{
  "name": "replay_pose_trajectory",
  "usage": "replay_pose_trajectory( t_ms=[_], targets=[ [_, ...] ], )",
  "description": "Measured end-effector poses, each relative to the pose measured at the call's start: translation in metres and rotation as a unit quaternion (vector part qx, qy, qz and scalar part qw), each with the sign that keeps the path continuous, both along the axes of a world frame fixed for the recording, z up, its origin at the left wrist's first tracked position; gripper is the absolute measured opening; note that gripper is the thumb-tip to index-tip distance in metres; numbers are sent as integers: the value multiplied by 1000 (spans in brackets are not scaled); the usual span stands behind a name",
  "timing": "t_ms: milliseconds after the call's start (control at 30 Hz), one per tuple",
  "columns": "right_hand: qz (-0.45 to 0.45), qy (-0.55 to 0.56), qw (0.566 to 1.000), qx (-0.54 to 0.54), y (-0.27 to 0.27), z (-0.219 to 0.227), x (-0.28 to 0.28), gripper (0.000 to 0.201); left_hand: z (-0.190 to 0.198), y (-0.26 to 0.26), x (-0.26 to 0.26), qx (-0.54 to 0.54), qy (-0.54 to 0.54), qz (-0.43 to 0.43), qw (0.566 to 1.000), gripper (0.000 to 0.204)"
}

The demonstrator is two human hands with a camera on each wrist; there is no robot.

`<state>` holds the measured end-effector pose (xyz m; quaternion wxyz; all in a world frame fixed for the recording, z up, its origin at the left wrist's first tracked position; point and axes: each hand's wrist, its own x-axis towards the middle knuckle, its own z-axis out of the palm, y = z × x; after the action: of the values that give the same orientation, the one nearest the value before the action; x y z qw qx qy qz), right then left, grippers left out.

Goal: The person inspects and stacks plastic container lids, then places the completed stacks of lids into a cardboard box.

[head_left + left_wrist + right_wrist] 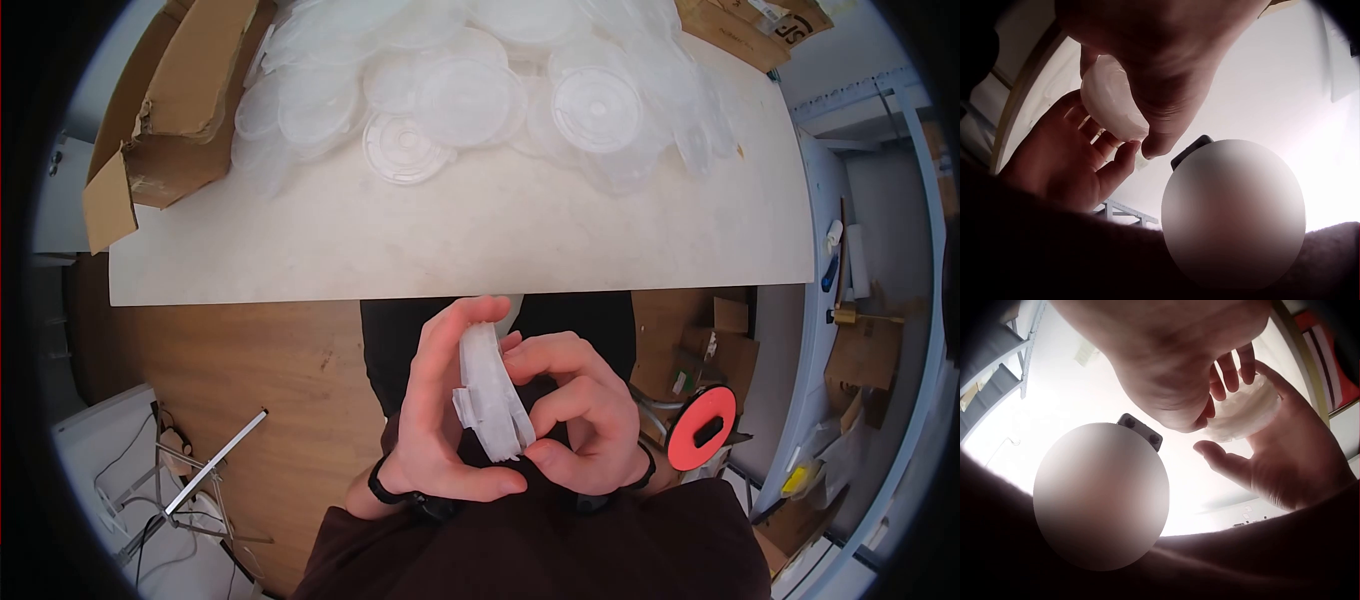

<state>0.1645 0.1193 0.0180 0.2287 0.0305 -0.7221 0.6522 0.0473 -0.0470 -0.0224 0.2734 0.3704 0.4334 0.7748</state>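
Observation:
A small stack of translucent plastic lids [490,395] stands on edge between both hands, in front of the torso and short of the table edge. My left hand [428,410] cups it from the left, with fingers curving over its far end and the thumb near its close end. On the other side my right hand [590,410] pinches the stack's edge with bent fingers and thumb. The left wrist view shows the lids [1110,100] side-on between the hands; in the right wrist view the left thumb stands apart from the lids [1244,412].
Loose translucent lids [470,100] lie heaped across the back of the white table [450,240]. An opened cardboard box [185,110] stands at its left, another box [750,30] at the back right. A red round-topped stool [690,440] is on the floor at right.

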Motion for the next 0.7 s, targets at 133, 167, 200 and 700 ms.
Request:
replay_pose_trajectory(
  t_ms=[133, 167, 200, 700],
  targets=[
    [8, -4, 1000, -17, 1, -3, 2, 20, -5, 1, 3, 5, 2, 12, 1000, 131],
    [8, -2, 1000, -19, 1, -4, 2, 21, -5, 1, 3, 4, 1, 10, 1000, 131],
    [6, -2, 1000, -20, 1, -3, 2, 21, -3, 0, 3, -8, 19, 17, 1000, 130],
    [-21, -48, 998, -34, 1, -1, 5, 21, -4, -1, 1, -29, 30, 15, 999, 122]
  ],
)
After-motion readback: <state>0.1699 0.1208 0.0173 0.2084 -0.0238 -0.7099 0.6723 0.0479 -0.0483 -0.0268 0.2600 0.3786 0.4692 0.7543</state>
